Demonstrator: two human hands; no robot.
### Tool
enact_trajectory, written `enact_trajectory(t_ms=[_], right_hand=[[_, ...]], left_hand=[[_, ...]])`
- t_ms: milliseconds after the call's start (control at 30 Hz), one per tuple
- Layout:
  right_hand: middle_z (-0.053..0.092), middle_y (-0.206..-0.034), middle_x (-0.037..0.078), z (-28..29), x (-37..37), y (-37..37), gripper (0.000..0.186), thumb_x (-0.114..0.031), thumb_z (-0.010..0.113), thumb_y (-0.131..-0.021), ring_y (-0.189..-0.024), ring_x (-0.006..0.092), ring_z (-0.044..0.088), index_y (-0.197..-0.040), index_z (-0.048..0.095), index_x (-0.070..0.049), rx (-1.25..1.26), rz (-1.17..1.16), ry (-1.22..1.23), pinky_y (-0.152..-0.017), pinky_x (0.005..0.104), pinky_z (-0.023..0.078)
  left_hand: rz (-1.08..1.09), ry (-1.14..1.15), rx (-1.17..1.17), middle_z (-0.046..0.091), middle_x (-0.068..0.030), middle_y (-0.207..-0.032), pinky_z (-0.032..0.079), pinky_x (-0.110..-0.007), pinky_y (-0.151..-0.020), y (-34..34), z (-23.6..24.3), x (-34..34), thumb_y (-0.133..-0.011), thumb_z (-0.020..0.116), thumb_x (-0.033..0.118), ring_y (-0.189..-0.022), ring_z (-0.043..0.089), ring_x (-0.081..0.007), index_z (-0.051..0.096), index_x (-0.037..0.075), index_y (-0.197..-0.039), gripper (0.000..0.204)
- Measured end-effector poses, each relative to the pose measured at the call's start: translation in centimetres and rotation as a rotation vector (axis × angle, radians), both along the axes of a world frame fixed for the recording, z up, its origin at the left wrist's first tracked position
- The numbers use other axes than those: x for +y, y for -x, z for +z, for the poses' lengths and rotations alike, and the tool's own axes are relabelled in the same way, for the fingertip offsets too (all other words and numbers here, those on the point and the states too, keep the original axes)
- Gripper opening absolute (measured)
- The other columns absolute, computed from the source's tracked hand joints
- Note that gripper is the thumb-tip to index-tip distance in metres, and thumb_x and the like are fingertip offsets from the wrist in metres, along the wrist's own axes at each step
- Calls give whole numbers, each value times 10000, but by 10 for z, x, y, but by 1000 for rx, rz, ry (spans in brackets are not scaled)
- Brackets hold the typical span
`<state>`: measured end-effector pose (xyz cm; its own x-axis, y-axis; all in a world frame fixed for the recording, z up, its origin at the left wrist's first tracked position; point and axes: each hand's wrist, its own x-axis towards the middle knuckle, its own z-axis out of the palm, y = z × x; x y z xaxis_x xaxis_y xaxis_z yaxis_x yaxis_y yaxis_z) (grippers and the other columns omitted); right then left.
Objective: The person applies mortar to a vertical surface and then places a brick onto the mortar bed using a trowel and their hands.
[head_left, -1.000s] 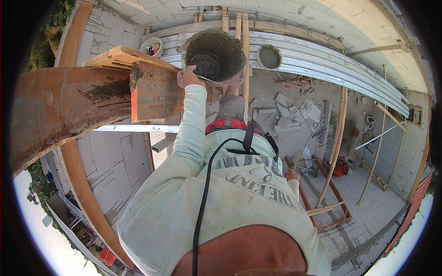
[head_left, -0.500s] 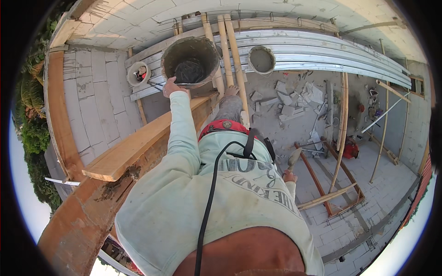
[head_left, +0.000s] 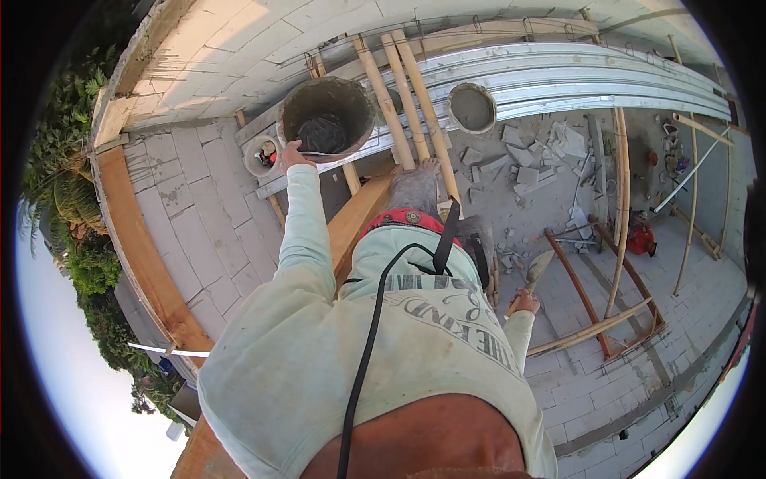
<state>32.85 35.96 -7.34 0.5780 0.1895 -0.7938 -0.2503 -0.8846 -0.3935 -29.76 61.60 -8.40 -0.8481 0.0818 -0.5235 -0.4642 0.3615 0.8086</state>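
My left hand (head_left: pixel 291 155) grips the near left rim of a large mortar-crusted bucket (head_left: pixel 329 94). Inside the bucket lies a dark, crumpled, bag-like thing (head_left: pixel 323 133); how full the bucket is I cannot tell. Out to the right, my right hand (head_left: pixel 523 302) is closed around the handle of a trowel (head_left: pixel 540 267), its blade pointing up and away from me. A small white pail (head_left: pixel 261 157) with a few items in it stands just left of the large bucket. Farther right sits a round bucket (head_left: pixel 472 108) of grey mortar.
Bamboo poles (head_left: pixel 408 100) cross long metal channels (head_left: pixel 550 78) along the block wall. A wooden beam (head_left: pixel 359 211) runs beside my legs. Broken block pieces (head_left: pixel 531 164) litter the floor below. At right are a wooden frame (head_left: pixel 574 291), upright poles (head_left: pixel 620 207) and a red object (head_left: pixel 641 237).
My view has swung, so the surroundings sit turned in the picture. The large bucket has shifted left, closer to the small pail, with my left hand still on its rim. The trowel stays held.
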Motion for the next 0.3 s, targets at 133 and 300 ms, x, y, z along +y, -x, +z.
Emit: enact_trajectory(t_ms=[133,300], right_hand=[[528,-555,117,-1,-17,21,188,-105,637,-709,-408,229,519,-785,524,24,10,-73,20,-365,364,439],[565,-610,128,-35,-34,33,239,-95,651,-711,-413,255,525,-933,577,-49,99,-216,74,-351,383,432]], left_hand=[[-254,89,191,632,-175,-905,542,-389,-473,27,-24,-4,-683,697,114,-669,648,-262,646,-39,-890,262],[-213,119,0,647,-189,-947,523,-418,-466,42,-36,22,-741,673,144,-557,640,-320,686,74,-1060,327]])
